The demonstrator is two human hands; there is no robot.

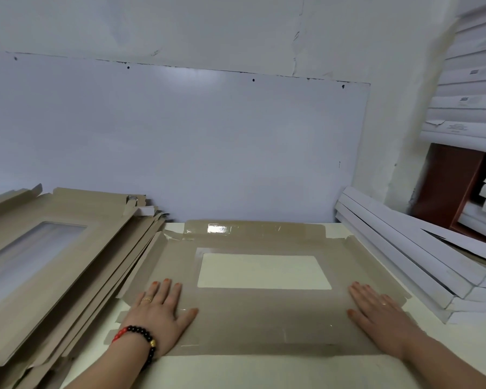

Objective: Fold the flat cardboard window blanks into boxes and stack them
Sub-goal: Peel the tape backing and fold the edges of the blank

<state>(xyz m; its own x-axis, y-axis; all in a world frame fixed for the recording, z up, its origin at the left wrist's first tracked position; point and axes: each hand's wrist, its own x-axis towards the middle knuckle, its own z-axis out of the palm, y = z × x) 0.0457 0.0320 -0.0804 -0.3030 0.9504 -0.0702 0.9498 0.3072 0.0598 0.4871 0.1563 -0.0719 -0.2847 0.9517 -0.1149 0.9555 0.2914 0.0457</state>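
A flat brown cardboard window blank [253,318] lies spread on the cream table, its clear rectangular window [264,272] in the middle. My left hand [160,313], with a beaded bracelet on the wrist, presses flat on the blank's left side with straight fingers. Flat on the blank's right side lies my right hand [376,313], fingers straight as well. A leaning pile of several more brown window blanks [54,265] lies to the left.
White folded boxes [410,256] are stacked at the right, with more white boxes [472,88] piled high against the wall behind them. A white wall panel [180,136] rises just behind the table [236,372]. A dark red object [446,186] shows at right.
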